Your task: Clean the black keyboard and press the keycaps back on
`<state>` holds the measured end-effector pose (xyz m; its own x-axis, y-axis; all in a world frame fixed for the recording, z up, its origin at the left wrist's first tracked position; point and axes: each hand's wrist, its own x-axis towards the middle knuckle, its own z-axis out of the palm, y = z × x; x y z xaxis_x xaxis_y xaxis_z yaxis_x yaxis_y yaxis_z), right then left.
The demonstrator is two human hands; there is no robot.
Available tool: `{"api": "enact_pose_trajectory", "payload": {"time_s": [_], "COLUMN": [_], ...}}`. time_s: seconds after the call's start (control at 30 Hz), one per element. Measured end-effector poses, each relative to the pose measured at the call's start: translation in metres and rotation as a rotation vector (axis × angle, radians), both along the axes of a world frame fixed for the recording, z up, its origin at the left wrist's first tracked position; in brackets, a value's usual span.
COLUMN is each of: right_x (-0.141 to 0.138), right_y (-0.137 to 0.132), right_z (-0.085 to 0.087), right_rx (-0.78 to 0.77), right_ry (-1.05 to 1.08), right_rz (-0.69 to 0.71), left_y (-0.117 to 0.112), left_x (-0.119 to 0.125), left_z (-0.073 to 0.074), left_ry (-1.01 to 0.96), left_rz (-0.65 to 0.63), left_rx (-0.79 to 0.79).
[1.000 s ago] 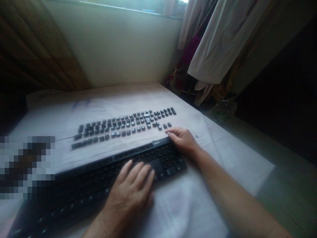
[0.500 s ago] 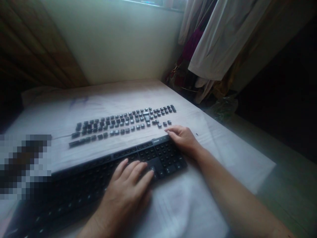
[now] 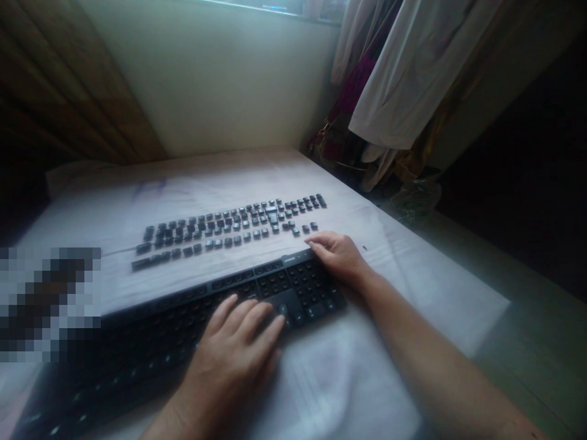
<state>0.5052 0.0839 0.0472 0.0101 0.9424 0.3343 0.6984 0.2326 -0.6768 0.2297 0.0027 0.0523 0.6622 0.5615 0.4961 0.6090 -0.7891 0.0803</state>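
Note:
A black computer keyboard (image 3: 183, 305) lies slantwise across the front of the white-covered surface. Many of its key positions are without caps; some caps remain along its near rows. My left hand (image 3: 233, 351) rests on the front part, right of the middle, with its fingers spread over the keys and its thumb low by the near edge. At the far right corner, my right hand (image 3: 339, 260) holds the keyboard's edge, thumb and fingertips close together. Whether a small piece is between those fingertips cannot be made out. Behind the keyboard, loose black keycaps (image 3: 220, 227) stand in rows.
The white cloth (image 3: 389, 269) covers the surface up to its right edge, beyond which the floor (image 3: 541, 354) shows. A tiny dark bit (image 3: 365, 247) lies right of my right hand. Clothes (image 3: 403, 79) hang at the back right. A pixelated patch hides something at left.
The view has shifted very slightly, so the left end of the keyboard and keycap rows appears a little further right. Both hands keep their places on the keyboard.

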Motion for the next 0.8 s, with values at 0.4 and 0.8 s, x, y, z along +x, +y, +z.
{"api": "enact_pose_trajectory", "payload": {"time_s": [0.4,0.8], "right_x": [-0.033,-0.052], "right_y": [-0.066,-0.09], "right_z": [0.034,0.011], "right_rx": [0.175,0.185], "right_ry": [-0.253,-0.3], "right_rz": [0.523,0.447], "left_y": [0.019,0.015], "left_x": [-0.01,-0.009], "left_z": [0.0,-0.001], "left_ry": [0.114,0.117], "left_rz": [-0.032,-0.043], "left_rx": [0.014,-0.008]}}
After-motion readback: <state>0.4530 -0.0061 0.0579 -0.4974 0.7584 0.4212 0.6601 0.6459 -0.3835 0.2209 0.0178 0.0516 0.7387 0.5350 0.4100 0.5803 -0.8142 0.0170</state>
